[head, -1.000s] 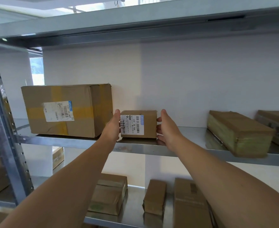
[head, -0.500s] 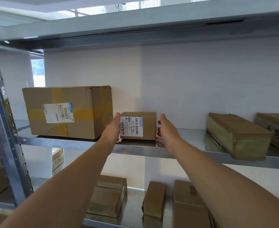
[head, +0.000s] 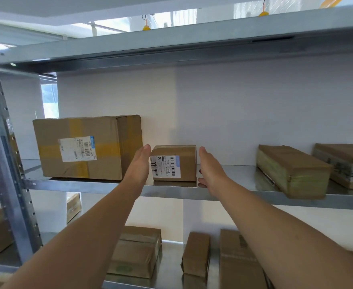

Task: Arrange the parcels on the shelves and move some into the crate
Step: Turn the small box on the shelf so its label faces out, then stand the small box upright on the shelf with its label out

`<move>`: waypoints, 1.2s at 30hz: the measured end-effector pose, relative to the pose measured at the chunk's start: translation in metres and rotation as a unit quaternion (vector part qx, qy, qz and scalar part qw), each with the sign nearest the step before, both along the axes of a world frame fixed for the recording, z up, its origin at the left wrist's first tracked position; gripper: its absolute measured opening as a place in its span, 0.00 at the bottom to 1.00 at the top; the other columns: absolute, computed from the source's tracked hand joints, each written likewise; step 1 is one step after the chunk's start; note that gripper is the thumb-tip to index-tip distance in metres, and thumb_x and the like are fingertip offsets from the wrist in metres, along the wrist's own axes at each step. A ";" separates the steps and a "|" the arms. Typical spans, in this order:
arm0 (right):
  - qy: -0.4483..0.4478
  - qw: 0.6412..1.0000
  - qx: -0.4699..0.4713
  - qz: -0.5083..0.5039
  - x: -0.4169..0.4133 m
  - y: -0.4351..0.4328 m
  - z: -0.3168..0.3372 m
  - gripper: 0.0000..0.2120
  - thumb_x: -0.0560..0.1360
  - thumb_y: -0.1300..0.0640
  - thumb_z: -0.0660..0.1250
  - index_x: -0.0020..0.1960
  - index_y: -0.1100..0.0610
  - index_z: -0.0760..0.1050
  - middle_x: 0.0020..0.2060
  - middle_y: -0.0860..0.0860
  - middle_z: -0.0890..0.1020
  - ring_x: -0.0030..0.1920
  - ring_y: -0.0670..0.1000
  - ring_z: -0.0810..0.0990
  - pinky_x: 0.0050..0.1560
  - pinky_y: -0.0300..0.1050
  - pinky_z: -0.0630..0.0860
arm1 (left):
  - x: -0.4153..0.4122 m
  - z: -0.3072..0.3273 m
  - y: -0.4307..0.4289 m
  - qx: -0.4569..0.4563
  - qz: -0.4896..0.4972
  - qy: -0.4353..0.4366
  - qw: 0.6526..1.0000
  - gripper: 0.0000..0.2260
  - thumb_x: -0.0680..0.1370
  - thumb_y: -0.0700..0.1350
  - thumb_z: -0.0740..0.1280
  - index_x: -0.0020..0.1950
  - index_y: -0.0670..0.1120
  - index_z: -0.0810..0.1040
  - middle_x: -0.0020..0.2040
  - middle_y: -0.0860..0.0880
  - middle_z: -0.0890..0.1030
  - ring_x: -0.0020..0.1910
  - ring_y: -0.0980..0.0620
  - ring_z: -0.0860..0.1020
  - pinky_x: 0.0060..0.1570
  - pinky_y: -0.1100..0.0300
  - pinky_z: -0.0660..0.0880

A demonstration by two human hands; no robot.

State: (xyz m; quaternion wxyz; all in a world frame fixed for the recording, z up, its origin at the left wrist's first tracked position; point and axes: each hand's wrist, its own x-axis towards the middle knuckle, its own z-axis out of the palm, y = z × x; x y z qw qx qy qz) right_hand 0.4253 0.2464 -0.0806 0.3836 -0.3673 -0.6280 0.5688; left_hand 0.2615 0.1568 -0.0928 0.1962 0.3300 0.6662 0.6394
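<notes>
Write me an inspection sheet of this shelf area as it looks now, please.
Surface: steel shelf, bare between parcels.
Job's things: small parcel, label forward, between large box on its left and two flat parcels on its right; lower-shelf parcels below; no crate seen.
Clutter: nothing seen.
Grippers: left hand and right hand open, flanking small parcel; contact unclear.
Cables: nothing seen.
Surroundings: white wall behind, upper shelf overhead, steel upright at left.

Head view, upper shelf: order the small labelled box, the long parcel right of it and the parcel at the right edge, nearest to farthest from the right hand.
1. small labelled box, just left of the right hand.
2. long parcel, farther right on the shelf.
3. edge parcel, cut by the frame's right edge.
</notes>
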 end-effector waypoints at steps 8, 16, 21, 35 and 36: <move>-0.030 0.998 0.037 -0.030 0.020 -0.022 -0.012 0.16 0.86 0.42 0.47 0.59 0.49 0.68 0.43 0.47 0.72 0.53 0.52 0.73 0.72 0.56 0.70 | 0.023 -0.007 -0.025 0.034 0.003 0.027 0.999 0.22 0.84 0.60 0.49 0.75 0.53 0.64 0.59 0.50 0.77 0.66 0.45 0.71 0.61 0.51 0.64; -0.057 0.996 0.031 -0.065 0.054 -0.051 -0.016 0.22 0.84 0.40 0.49 0.66 0.53 0.71 0.53 0.48 0.73 0.58 0.54 0.71 0.63 0.50 0.68 | 0.064 -0.009 -0.040 0.036 -0.041 0.038 0.998 0.17 0.84 0.58 0.52 0.66 0.52 0.71 0.56 0.49 0.78 0.61 0.47 0.75 0.60 0.53 0.67; -0.046 0.994 0.014 -0.100 0.085 -0.061 -0.020 0.15 0.82 0.41 0.52 0.52 0.50 0.70 0.44 0.47 0.71 0.52 0.54 0.72 0.67 0.55 0.72 | 0.098 -0.014 -0.042 0.028 -0.082 0.024 0.996 0.15 0.83 0.61 0.54 0.56 0.55 0.74 0.63 0.46 0.76 0.64 0.45 0.73 0.70 0.44 0.67; -0.039 0.991 0.035 -0.127 0.157 -0.036 -0.002 0.24 0.81 0.36 0.53 0.65 0.51 0.73 0.58 0.48 0.76 0.57 0.53 0.73 0.68 0.59 0.72 | 0.164 -0.002 -0.006 0.028 -0.146 0.015 0.989 0.16 0.83 0.59 0.55 0.61 0.50 0.74 0.58 0.48 0.79 0.58 0.49 0.76 0.62 0.51 0.69; -0.039 0.991 0.034 -0.125 0.162 -0.030 -0.001 0.21 0.82 0.38 0.53 0.65 0.49 0.72 0.58 0.48 0.75 0.57 0.53 0.73 0.68 0.58 0.72 | 0.169 -0.001 -0.001 0.026 -0.151 0.017 0.988 0.17 0.84 0.58 0.54 0.63 0.50 0.74 0.59 0.48 0.78 0.59 0.49 0.76 0.64 0.51 0.69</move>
